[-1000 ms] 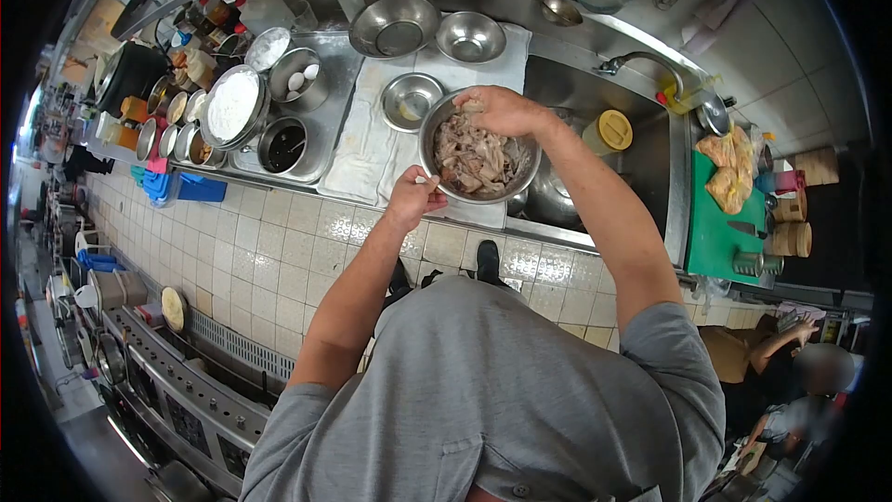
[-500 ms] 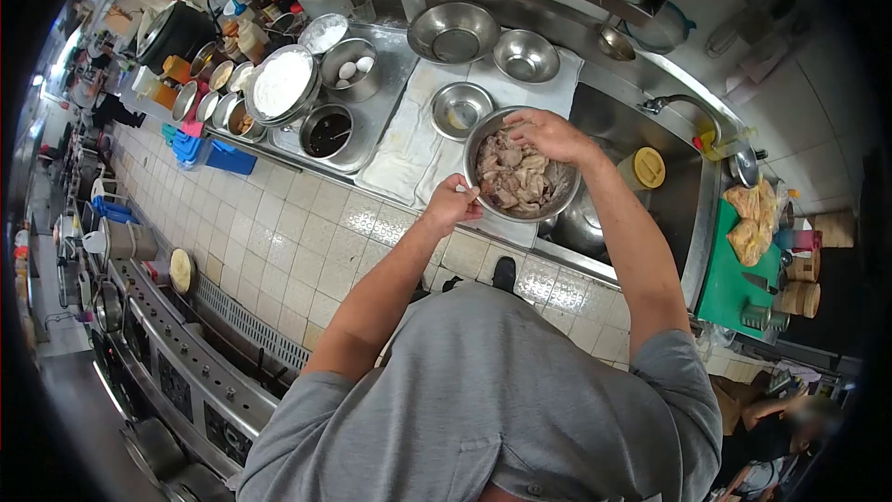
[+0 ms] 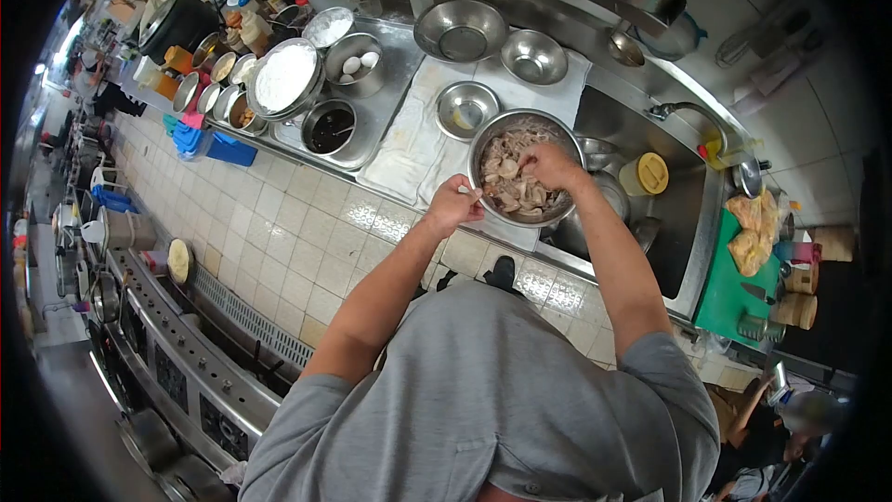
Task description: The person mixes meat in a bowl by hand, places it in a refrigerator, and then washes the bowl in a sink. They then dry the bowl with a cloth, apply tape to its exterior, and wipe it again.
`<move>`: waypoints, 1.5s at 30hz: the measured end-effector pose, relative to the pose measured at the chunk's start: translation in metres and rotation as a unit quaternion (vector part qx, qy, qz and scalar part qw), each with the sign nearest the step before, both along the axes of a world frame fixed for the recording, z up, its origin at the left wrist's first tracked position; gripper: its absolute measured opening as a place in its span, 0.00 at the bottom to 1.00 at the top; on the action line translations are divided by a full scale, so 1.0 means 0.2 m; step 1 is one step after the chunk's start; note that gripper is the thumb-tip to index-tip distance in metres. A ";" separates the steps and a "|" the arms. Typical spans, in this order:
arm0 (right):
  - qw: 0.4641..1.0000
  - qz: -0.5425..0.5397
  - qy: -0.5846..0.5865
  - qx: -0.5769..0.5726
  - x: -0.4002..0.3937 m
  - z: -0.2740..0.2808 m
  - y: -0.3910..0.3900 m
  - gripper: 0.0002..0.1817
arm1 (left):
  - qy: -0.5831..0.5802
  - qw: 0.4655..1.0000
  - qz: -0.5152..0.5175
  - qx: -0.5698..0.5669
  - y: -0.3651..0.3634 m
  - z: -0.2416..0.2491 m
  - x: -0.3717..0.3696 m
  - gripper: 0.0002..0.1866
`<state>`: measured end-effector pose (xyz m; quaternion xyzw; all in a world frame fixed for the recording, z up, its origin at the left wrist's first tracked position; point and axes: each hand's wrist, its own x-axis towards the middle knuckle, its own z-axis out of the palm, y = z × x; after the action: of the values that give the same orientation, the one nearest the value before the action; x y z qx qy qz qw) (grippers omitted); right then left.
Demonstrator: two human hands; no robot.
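Note:
A large steel mixing bowl [image 3: 477,160] holds pale pinkish-grey pieces of raw meat [image 3: 506,167]. My left hand [image 3: 454,205] pinches the bowl's rim on its near left side. Down inside the bowl, my right hand [image 3: 552,167] has its fingers curled into the meat, and the fingertips are partly hidden there. A smaller steel bowl [image 3: 467,111] with a little yellowish residue stands just behind on a white cloth [image 3: 401,160]. Two more steel bowls, a wide bowl [image 3: 461,31] and a smaller bowl [image 3: 534,58], sit farther back.
To the right is a sink [image 3: 683,232] with a yellow-lidded tub [image 3: 643,174]. Left stand a plate of white powder [image 3: 283,80], a pot of eggs [image 3: 355,67] and a pot of dark sauce [image 3: 328,127]. A knife [image 3: 757,294] lies on a green board [image 3: 715,302]. Another person [image 3: 776,428] is at lower right.
My right hand has gone from spread above the bowl's far side down into the meat, fingers curling. The meat pieces have shifted. My left hand stays on the rim.

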<state>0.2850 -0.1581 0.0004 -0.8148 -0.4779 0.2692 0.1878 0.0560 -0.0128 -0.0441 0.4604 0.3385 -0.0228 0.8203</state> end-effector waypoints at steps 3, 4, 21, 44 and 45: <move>0.996 -0.079 0.017 0.023 0.02 -0.03 -0.05 0.11 | 0.010 1.000 -0.002 0.000 0.00 0.00 0.01 0.09; 0.995 -0.090 -0.013 0.035 0.03 -0.06 -0.06 0.11 | 0.010 1.000 -0.005 0.000 0.00 0.01 0.01 0.09; 0.996 -0.061 -0.069 -0.013 0.00 -0.12 -0.06 0.10 | 0.016 0.999 -0.022 0.016 0.02 0.00 0.00 0.08; 0.980 -0.074 -0.184 0.003 -0.40 -0.04 0.07 0.11 | 0.010 0.998 -0.007 0.066 0.00 -0.02 0.00 0.10; 0.980 -0.073 -0.186 0.003 -0.39 -0.04 0.06 0.11 | 0.008 0.998 -0.006 0.066 0.00 -0.02 0.00 0.10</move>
<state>0.2061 -0.1463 -0.0075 -0.8826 -0.4447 0.0976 0.1174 0.0557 -0.0135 -0.0472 0.5155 0.3434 -0.0089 0.7850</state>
